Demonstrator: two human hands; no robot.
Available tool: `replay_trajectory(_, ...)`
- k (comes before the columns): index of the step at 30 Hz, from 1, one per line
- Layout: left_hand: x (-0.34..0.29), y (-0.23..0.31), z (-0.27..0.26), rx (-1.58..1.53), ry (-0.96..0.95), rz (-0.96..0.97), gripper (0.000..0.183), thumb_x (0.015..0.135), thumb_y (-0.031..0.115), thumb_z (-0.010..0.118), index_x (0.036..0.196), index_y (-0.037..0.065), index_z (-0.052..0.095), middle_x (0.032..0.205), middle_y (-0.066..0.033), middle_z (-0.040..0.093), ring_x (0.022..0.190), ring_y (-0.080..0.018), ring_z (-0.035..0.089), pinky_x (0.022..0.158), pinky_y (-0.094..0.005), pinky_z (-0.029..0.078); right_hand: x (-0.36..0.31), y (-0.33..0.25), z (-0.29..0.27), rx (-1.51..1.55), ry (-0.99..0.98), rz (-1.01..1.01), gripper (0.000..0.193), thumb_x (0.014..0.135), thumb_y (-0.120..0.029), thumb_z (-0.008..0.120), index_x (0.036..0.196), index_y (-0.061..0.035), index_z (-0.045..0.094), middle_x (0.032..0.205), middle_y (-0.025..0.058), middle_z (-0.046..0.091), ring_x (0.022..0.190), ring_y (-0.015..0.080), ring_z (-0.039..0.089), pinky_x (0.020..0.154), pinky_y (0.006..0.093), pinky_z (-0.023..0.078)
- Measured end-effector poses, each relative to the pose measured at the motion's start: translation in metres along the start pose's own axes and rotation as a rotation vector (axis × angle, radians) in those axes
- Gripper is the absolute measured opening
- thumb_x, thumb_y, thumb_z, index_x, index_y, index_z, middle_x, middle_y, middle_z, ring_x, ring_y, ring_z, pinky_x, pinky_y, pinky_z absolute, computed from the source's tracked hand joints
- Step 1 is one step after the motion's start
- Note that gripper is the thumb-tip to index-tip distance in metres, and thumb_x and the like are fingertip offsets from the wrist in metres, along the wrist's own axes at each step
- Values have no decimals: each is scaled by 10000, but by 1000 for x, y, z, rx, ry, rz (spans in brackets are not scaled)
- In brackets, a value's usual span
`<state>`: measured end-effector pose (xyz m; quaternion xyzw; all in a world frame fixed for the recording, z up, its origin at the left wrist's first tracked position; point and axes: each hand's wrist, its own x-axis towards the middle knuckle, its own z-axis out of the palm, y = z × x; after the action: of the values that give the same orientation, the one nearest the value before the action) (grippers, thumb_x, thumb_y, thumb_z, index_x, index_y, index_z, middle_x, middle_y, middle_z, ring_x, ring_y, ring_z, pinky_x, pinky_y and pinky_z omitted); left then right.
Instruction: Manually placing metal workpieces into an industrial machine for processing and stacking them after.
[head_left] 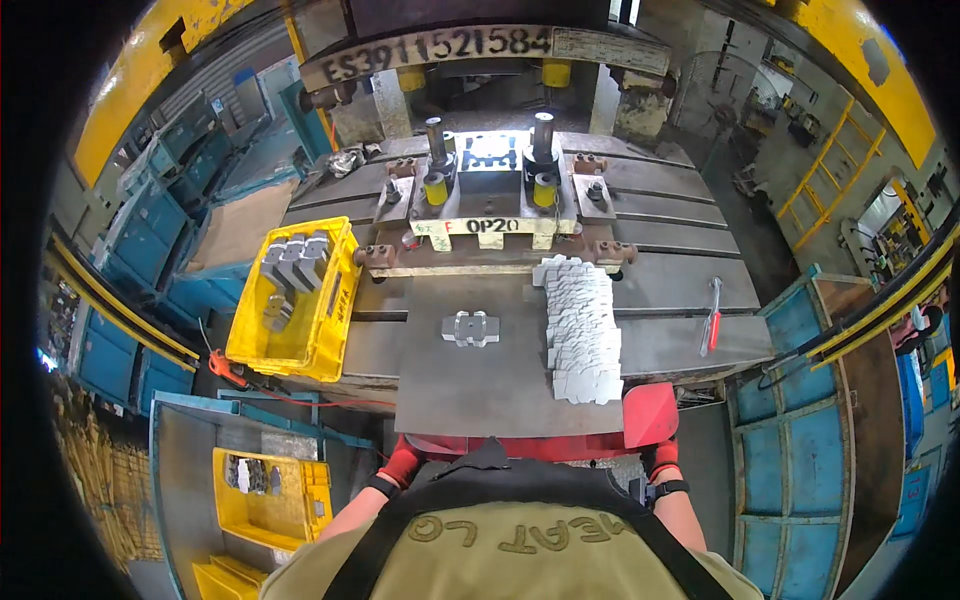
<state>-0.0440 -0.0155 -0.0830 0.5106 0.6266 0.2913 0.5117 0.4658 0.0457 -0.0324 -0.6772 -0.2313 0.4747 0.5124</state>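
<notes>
My left hand (402,463), in a red glove, is at the left end of a red panel (560,447) at the near edge of the flat steel plate (460,392). My right hand (659,459), also gloved in red, is just below the red guard (651,415) at the panel's right end. The fingers of both hands are hidden or too small to make out. On the plate lies one stamped metal part (471,329), with a long overlapping row of flat pale metal blanks (583,335) to its right. Beyond the plate is a press die (495,228) holding a bright blank (488,152).
A yellow crate (342,325) with stacked formed parts stands left of the plate. A red-handled tool (711,332) lies on the press bed at right. Lower left, another yellow crate (262,532) sits in a blue-framed bin. A blue metal frame (775,440) flanks the right.
</notes>
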Motion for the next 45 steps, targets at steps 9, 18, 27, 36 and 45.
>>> replay_trajectory(9,14,-21,-11,-25,-9,114,502,664,149,576,1076,53,305,1040,-101,437,959,-199,421,790,-313,361,3,0,7,84,85,30,476,682,-248,550,1076,-101,327,899,99,503,731,230,516,557,348,433)
replay_trajectory(18,-12,58,-4,-573,46,145,372,759,87,446,1094,61,287,1069,-84,393,964,-187,412,798,-309,368,-52,-71,40,24,4,138,396,689,-258,537,1010,-101,367,880,65,494,686,198,510,501,324,410)
replay_trajectory(27,-29,73,-4,-190,142,187,340,766,105,417,1083,40,310,1016,-74,432,932,-187,434,766,-298,384,-38,-56,25,-156,-28,159,254,694,-271,517,847,-76,462,680,49,507,528,147,475,431,276,367)
replay_trajectory(36,-56,104,-98,-16,538,183,187,736,192,478,688,14,514,628,-19,504,545,-125,465,511,-267,379,-136,-140,28,-20,-203,-112,155,702,-113,531,823,-37,470,671,30,484,541,100,470,486,229,404)
replay_trajectory(45,11,265,-84,-472,229,209,234,761,223,459,894,38,515,703,-15,541,560,-47,464,485,-179,350,-159,-132,48,-99,-435,172,116,673,-83,566,725,-50,468,615,2,457,530,94,469,454,233,402)
